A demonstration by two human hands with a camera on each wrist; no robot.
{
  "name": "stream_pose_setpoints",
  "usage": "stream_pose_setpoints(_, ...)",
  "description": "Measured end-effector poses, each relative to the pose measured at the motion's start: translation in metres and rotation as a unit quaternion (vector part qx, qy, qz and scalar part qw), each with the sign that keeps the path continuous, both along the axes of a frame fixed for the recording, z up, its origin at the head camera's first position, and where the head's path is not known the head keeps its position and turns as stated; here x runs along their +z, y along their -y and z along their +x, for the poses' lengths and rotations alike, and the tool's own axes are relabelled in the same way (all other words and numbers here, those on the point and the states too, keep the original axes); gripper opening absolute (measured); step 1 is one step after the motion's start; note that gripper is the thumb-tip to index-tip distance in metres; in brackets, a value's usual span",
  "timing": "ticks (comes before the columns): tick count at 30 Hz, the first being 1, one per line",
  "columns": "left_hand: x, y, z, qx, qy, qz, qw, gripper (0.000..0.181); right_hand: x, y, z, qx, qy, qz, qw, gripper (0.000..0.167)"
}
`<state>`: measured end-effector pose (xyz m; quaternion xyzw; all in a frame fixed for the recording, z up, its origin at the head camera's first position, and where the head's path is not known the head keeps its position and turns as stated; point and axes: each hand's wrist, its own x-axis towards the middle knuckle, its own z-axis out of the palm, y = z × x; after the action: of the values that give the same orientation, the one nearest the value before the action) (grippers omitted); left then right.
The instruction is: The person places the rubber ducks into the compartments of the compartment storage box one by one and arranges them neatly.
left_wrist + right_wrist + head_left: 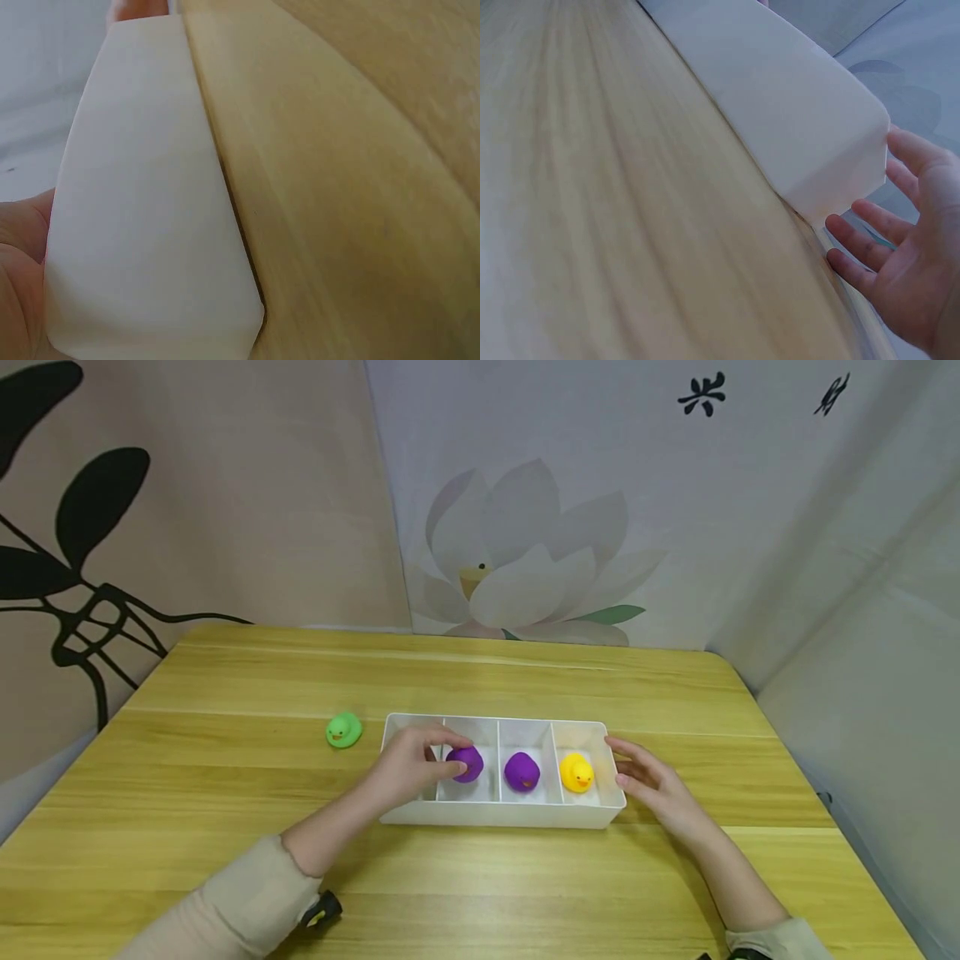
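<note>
A white divided box (495, 814) stands on the wooden table. My left hand (405, 766) reaches over its left part, thumb and forefinger on either side of a purple rubber duck (469, 763) in the second compartment from the left. In the compartment to the right sits another purple rubber duck (522, 772), and a yellow rubber duck (577, 772) occupies the rightmost one. My right hand (660, 789) touches the box's right end with loosely extended fingers, as the right wrist view also shows (922, 240). The left wrist view has the box's front wall hiding the ducks.
A green rubber duck (343, 730) lies on the table (225, 777) left of the box. Behind the table hangs a printed cloth (525, 510), and cloth also closes off the sides.
</note>
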<state>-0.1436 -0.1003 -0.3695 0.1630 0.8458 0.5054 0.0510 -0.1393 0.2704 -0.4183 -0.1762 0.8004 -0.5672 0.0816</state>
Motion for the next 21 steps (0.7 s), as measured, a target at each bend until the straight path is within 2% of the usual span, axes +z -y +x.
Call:
stream_pose_setpoints(9,-0.002,-0.002,-0.002,-0.015,-0.013,-0.033,0.9993,0.023,0.001,0.000,0.001,-0.001,0.007,-0.001,1.0000,0.049)
stream_pose_setpoints(15,-0.003,-0.005,-0.009,-0.016,-0.047,-0.079,0.9957,0.022,0.002,0.000,0.001,-0.001,0.005,0.001,1.0000,0.049)
stream_pose_setpoints(17,-0.003,-0.007,-0.011,-0.015,-0.046,-0.094,0.9944,0.022,0.002,0.000,0.001,-0.002,0.008,0.001,1.0000,0.049)
stream_pose_setpoints(21,-0.001,-0.010,-0.011,-0.017,-0.023,-0.122,0.9922,0.021,0.003,0.001,0.001,-0.001,0.012,0.000,0.9999,0.049)
